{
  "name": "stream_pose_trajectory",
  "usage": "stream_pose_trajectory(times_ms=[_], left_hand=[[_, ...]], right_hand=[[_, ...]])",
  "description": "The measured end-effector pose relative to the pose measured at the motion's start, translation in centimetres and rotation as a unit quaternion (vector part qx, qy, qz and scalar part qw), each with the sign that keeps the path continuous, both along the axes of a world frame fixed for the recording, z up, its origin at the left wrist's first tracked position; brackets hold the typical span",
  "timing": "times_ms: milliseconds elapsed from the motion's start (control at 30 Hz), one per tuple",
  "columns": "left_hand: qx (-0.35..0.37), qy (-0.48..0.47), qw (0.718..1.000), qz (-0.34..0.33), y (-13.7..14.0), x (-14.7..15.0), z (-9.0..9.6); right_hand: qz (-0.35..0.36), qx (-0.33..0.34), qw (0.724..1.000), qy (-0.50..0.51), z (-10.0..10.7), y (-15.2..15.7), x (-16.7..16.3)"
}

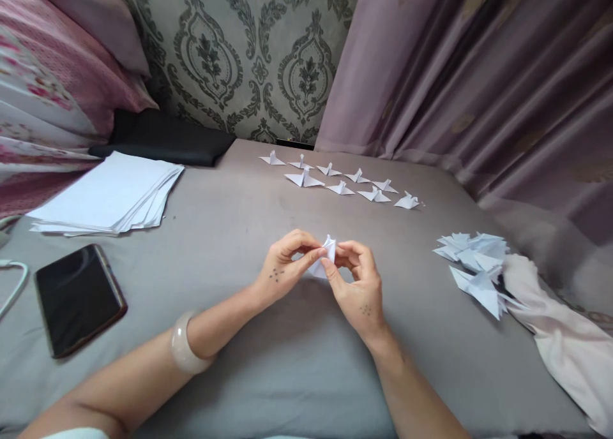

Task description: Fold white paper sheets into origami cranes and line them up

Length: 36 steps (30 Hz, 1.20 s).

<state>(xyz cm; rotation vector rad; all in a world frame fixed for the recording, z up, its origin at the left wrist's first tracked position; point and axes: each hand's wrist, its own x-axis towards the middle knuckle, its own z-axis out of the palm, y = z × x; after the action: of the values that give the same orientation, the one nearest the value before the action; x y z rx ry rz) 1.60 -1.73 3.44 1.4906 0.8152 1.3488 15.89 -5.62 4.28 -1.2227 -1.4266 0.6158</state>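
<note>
Between my two hands, near the middle of the grey-covered surface, is a small folded white paper piece (329,251). My left hand (287,263) pinches its left side with thumb and forefinger. On the other side my right hand (359,279) grips it too, thumb in front and fingers curled behind. Part of the paper is covered by my fingers. Beyond my hands, several white origami birds (305,179) stand in two slanting rows with wings spread. At the right lies a pile of flat folded papers (479,254).
A stack of white sheets (110,193) lies at the left, with a black folded item (167,136) behind it. A dark tablet (79,298) and a white cable (19,286) are nearer me. Pale cloth (560,330) lies at the right. Curtains (431,62) and a patterned wall (258,56) stand behind.
</note>
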Motion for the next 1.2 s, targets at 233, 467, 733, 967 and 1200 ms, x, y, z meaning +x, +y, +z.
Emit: stream_pose_trajectory(times_ms=[233,467,733,967,1200], left_hand=[[-0.021,-0.007,1.0,0.009,0.0,0.1,-0.1],[-0.153,-0.084,0.983,-0.055,0.1,0.0,-0.2],[-0.134,-0.046,0.988,-0.06,0.3,-0.2,-0.2],[-0.118,-0.038,0.985,-0.116,0.3,-0.5,0.6],[-0.085,-0.015,0.995,-0.056,0.1,-0.2,-0.1]], right_hand=[[0.007,-0.022,1.0,-0.013,-0.1,0.2,0.3],[0.028,-0.03,0.999,0.015,0.3,0.3,0.2],[0.035,-0.043,0.997,0.055,0.3,0.4,0.5],[0.07,-0.095,0.987,0.112,0.5,0.6,1.0],[0.031,-0.145,0.977,0.151,0.3,0.9,0.9]])
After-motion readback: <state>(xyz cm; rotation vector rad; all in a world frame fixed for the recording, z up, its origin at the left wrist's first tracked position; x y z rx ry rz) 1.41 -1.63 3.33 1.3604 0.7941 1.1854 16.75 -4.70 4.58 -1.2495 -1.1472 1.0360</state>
